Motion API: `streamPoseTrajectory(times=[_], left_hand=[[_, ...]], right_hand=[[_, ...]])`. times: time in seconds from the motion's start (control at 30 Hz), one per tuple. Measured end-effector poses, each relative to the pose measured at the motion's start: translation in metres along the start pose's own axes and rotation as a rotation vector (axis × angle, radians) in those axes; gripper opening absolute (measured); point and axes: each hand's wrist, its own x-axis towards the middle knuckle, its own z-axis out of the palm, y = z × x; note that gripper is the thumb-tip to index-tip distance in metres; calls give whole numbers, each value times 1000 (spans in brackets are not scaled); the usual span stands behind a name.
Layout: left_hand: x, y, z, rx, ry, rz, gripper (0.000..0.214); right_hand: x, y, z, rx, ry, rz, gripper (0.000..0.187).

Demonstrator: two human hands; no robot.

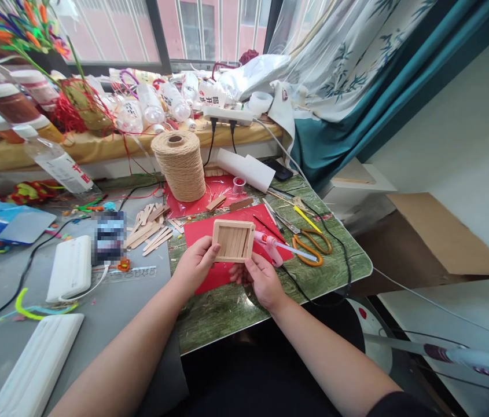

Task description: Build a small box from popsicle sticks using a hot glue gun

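**2 hands, 1 stick panel**

You hold the small wooden stick panel (233,240) in both hands, over the red paper sheet (203,231) on the table (335,269). Your left hand (194,265) grips its left edge, thumb on top. Your right hand (261,281) pinches the lower right corner, fingers seemingly curled underneath. A glue gun (272,246) lies just beside your right hand, with orange scissors (311,246) near it. Loose sticks (149,229) and a twine spool (180,164) sit farther back.

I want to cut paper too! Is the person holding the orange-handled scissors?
No, the orange-handled metal scissors lie on the green table, while the left hand and right hand both hold a small square wooden-stick panel.
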Motion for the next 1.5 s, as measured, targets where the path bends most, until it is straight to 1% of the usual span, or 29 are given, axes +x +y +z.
streamPoseTrajectory(times=[0.13, 0.23, 0.37, 0.47, 0.57, 0.67, 0.73, 0.8, 0.9, 1.0, 1.07, 1.2, 1.37, 1.5], left_hand=[[-2, -3, -1, -38, -11, 66, 40], [-4, -1, -2, 48, -34, 150, 36], [-7, 3, -5, 147, 19, 266, 32], [-9, 6, -8, 246, 36, 389, 33], [-12, 9, -10, 333, -9, 547, 35], [-15, 12, -9, 445, -62, 696, 36], [-17, 14, -7, 512, -88, 762, 37], [-19, 16, -6, 539, -126, 791, 37], [-21, 19, -4, 504, -203, 787, 34], [-22, 21, -3, 455, -233, 801, 32], [-22, 21, -3, 465, -234, 811, 30], [-22, 21, -4, 527, -267, 789, 30], [-21, 22, -1, 401, -256, 812, 26], [-23, 22, 4, 380, -262, 851, 24]], right_hand=[[2, -1, 2, 59, 10, -18, 34], [3, -3, 3, 154, 40, -21, 33], [4, -6, 5, 196, 37, 25, 35], [4, -12, 7, 201, 84, 18, 36], [3, -19, 10, 253, 125, 7, 38], [2, -23, 10, 275, 75, 79, 41], [2, -24, 10, 260, 42, 136, 46], [2, -26, 10, 243, 37, 156, 52], [4, -29, 12, 216, 47, 166, 61], [6, -32, 14, 183, 41, 202, 68], [6, -33, 13, 174, 33, 205, 68], [6, -32, 12, 159, 33, 197, 68], [5, -33, 12, 171, 44, 213, 71], [4, -34, 11, 194, 69, 194, 69]])
